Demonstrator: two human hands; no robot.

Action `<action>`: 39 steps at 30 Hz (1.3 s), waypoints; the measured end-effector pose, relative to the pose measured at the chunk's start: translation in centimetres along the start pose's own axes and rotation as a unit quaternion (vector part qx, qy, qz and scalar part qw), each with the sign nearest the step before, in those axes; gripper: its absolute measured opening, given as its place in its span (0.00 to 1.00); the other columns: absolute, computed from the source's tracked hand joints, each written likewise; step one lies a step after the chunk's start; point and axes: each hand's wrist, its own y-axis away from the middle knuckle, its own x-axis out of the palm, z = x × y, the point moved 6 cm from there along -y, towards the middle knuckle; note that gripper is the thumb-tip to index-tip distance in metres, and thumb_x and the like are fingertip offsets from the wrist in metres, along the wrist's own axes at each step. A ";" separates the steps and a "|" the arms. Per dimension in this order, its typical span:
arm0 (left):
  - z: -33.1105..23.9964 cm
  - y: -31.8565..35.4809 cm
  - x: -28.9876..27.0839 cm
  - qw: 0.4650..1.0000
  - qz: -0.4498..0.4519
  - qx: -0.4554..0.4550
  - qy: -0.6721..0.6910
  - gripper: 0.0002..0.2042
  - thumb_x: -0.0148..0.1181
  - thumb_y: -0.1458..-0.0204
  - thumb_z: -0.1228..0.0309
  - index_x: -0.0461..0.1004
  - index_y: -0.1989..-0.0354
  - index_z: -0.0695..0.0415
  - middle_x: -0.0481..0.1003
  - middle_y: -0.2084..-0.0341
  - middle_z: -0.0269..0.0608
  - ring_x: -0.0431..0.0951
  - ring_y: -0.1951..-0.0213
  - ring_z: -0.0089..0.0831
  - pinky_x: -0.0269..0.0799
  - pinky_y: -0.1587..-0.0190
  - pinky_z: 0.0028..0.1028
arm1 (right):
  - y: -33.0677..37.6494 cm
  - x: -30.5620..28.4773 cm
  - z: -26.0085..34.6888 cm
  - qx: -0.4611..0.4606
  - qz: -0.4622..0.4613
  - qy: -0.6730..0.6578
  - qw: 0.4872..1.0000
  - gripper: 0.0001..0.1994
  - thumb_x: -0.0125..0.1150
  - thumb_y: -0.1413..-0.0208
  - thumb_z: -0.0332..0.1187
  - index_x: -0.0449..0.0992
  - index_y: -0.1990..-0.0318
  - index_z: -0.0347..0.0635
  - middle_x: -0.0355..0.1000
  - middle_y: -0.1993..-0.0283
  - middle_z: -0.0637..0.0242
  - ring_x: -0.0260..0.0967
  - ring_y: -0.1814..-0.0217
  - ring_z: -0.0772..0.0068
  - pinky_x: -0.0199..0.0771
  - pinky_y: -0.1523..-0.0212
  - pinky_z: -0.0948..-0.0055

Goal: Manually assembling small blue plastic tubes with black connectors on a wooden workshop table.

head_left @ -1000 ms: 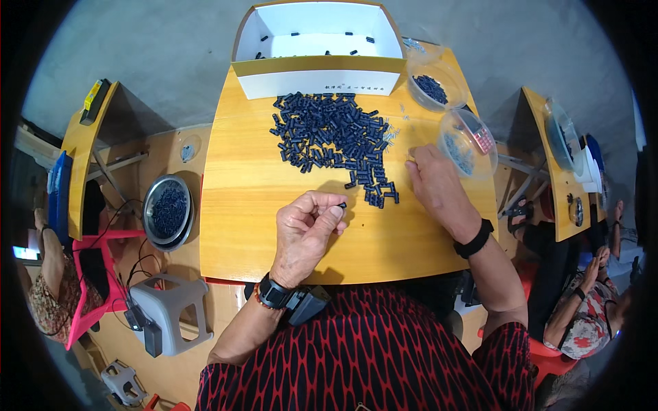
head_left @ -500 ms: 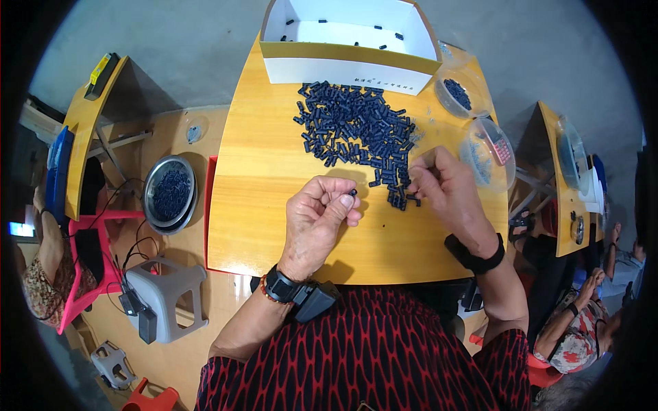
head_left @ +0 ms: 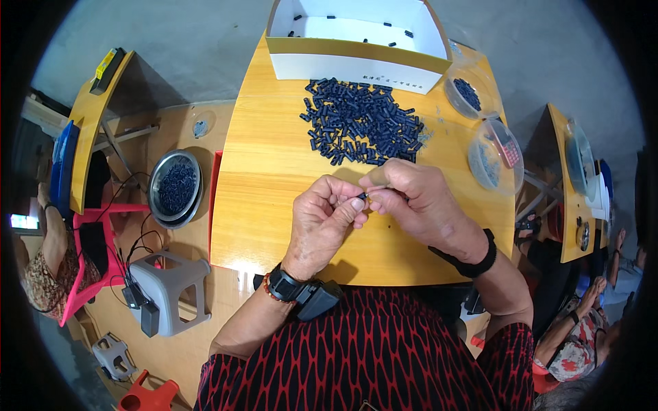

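My left hand point(head_left: 321, 220) is closed in a pinch on a small black cylindrical piece point(head_left: 362, 196), held over the near part of the table. Against it, fingertip to fingertip, is my right hand point(head_left: 428, 205), also pinched. What the right fingers grip is too small and covered to make out. Just beyond both hands lies a heap of short black tubular pieces point(head_left: 360, 123); its near right end is behind my right hand. An open white box with a gold rim point(head_left: 349, 66) stands behind the heap, several black pieces scattered inside.
On the table's right side, a clear round container point(head_left: 455, 96) holds dark pieces; a clear lid-like dish point(head_left: 485, 171) has small bits and a pink item. A metal bowl of black pieces point(head_left: 156, 195) and a grey stool point(head_left: 161, 284) are to the left. Other people sit at both sides.
My right hand has come left from the heap's near right edge to meet my left hand's fingertips. The left hand keeps its pinch on the black piece. The view has shifted slightly.
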 end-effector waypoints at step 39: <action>-0.2 0.3 0.0 1.000 -0.023 0.007 -0.005 0.01 0.56 0.41 0.81 0.71 0.64 0.63 0.77 0.72 0.39 0.75 0.73 0.18 0.75 0.69 0.20 | 0.3 0.6 -0.3 -0.078 0.026 0.013 0.997 0.04 0.60 0.50 0.18 0.72 0.69 0.37 0.71 0.70 0.60 0.72 0.68 0.59 0.72 0.68 0.68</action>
